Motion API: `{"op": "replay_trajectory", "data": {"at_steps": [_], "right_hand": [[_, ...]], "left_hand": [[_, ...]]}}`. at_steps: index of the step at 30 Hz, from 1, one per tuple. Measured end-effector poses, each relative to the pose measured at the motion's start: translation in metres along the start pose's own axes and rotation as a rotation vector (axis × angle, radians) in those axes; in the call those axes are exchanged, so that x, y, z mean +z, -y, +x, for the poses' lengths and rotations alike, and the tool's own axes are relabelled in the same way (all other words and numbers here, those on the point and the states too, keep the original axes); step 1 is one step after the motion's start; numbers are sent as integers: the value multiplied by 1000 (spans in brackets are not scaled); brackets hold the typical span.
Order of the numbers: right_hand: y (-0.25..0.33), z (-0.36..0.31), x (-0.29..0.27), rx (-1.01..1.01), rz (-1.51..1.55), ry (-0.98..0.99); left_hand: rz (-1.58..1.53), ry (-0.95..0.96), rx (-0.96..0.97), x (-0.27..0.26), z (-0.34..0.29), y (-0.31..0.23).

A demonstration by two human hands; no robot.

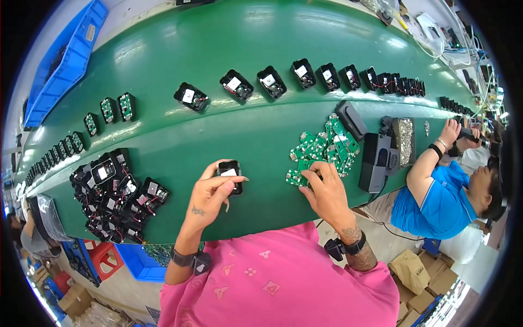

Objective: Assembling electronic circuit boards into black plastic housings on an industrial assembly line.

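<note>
My left hand is closed around a small black plastic housing, held just over the green table. A white block shows inside the housing, and my fingers and thumb cover part of it. At the near edge of a heap of green circuit boards, my right hand has its thumb and fingers curled around a circuit board, which they partly hide. To the left lies a big pile of black housings with wires and white blocks inside.
A raised strip across the green table carries a row of black housings; those at left hold green boards. Right of the heap stand a dark grey device and a tray of small metal parts. A person in blue sits at right.
</note>
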State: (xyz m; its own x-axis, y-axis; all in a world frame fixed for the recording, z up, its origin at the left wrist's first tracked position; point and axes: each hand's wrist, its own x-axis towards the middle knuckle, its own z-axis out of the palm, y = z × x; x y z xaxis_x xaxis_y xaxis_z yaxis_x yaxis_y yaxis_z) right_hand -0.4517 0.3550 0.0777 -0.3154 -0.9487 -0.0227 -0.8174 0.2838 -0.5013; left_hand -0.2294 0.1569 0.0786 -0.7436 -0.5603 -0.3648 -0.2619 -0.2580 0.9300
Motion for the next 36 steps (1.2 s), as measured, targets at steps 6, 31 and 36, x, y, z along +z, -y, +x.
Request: {"op": "replay_trajectory", "data": {"at_steps": [6, 31, 36], "right_hand": [[10, 17, 7, -109, 15, -131], [63, 60, 18, -143, 460, -167], [61, 63, 11, -169, 486, -147]], "left_hand": [[107, 30, 133, 15, 12, 0], [217, -74, 149, 29, 25, -11], [335, -72, 229, 21, 25, -9]]}}
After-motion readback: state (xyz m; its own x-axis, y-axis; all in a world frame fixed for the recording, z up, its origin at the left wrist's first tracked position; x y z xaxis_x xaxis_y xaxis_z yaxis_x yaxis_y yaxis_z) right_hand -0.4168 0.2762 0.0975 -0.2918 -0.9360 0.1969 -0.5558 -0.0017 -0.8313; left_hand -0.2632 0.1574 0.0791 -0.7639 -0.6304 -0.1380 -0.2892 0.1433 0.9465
